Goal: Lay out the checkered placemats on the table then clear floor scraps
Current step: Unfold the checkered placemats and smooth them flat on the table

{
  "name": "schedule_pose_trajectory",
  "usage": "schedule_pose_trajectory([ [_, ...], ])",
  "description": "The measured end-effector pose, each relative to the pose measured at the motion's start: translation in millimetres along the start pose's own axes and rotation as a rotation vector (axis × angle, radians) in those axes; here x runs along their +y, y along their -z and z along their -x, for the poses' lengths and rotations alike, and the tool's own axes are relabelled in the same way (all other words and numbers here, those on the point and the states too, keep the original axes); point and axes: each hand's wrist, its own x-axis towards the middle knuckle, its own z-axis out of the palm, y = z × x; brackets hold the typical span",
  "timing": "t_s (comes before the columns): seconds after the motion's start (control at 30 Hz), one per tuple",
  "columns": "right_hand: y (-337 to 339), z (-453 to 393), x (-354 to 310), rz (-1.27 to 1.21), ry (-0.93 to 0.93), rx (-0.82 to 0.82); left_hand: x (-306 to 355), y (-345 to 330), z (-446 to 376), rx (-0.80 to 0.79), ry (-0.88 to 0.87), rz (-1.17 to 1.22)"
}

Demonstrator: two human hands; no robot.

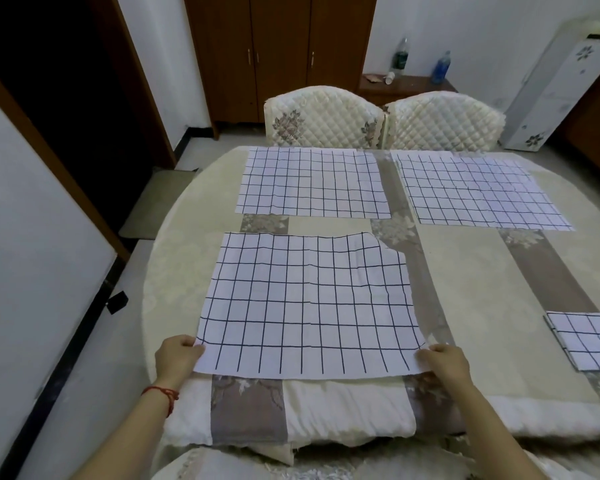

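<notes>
Both hands pinch the near corners of a white black-gridded cloth placemat (309, 306) on the cream-clothed round table (465, 271): left hand (175, 358) at lower left, right hand (445, 363) at lower centre-right, fingers closed on fabric. Two matching placemats (312, 183) lie at upper centre; a folded one (589, 339) at right edge.

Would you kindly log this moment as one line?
left hand: shut on near placemat | right hand: same placemat | far placemats: two flat | table

Both hands fwd, L (174, 358) & R (444, 363) pinching, arms extended.
</notes>
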Motion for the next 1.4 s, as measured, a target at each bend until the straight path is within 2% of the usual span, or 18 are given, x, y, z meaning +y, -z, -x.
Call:
schedule_pose_trajectory([
  [0.2, 9.7, -6.7, 3.0, 0.078, -0.004, -0.010, 6.3, -6.7, 8.9, 0.035, -0.026, -0.083],
  [0.3, 20.5, -12.5, -2.6, 0.087, 0.005, 0.069, 19.4, -15.4, 12.4, 0.139, -0.146, -0.291],
  [0.37, 24.1, -16.2, -13.9, 0.147, 0.029, 0.156, 35.0, -27.1, 14.5, 0.135, -0.274, -0.337],
  [0.53, -10.5, -28.3, -53.0, 0.193, 0.317, 0.139, 56.7, -80.7, 5.6, -0.029, -0.557, -0.452],
  [0.67, -71.2, -30.5, -58.5, 0.441, 0.584, 0.031, 60.5, -117.0, -2.6, -0.120, -0.664, -0.614],
  [0.77, -101.0, -33.1, -45.5, 0.542, 0.652, -0.023, 51.2, -131.0, -5.7, -0.115, -0.672, -0.698],
  [0.87, -103.6, -35.3, -36.6, 0.582, 0.633, 0.025, 47.6, -131.2, -3.2, -0.111, -0.622, -0.725],
  [1.2, -95.3, -33.8, -45.5, 0.531, 0.551, 0.085, 55.6, -134.9, 0.3, -0.029, -0.602, -0.673],
  [1.3, -115.5, -32.7, -82.5, 0.516, 0.672, 0.164, 88.0, -151.8, 7.2, -0.075, -0.682, -0.714],
  [1.4, -137.0, -35.4, -109.4, 0.589, 0.826, 0.044, 114.5, -172.9, 6.1, -0.113, -0.743, -0.734],
])
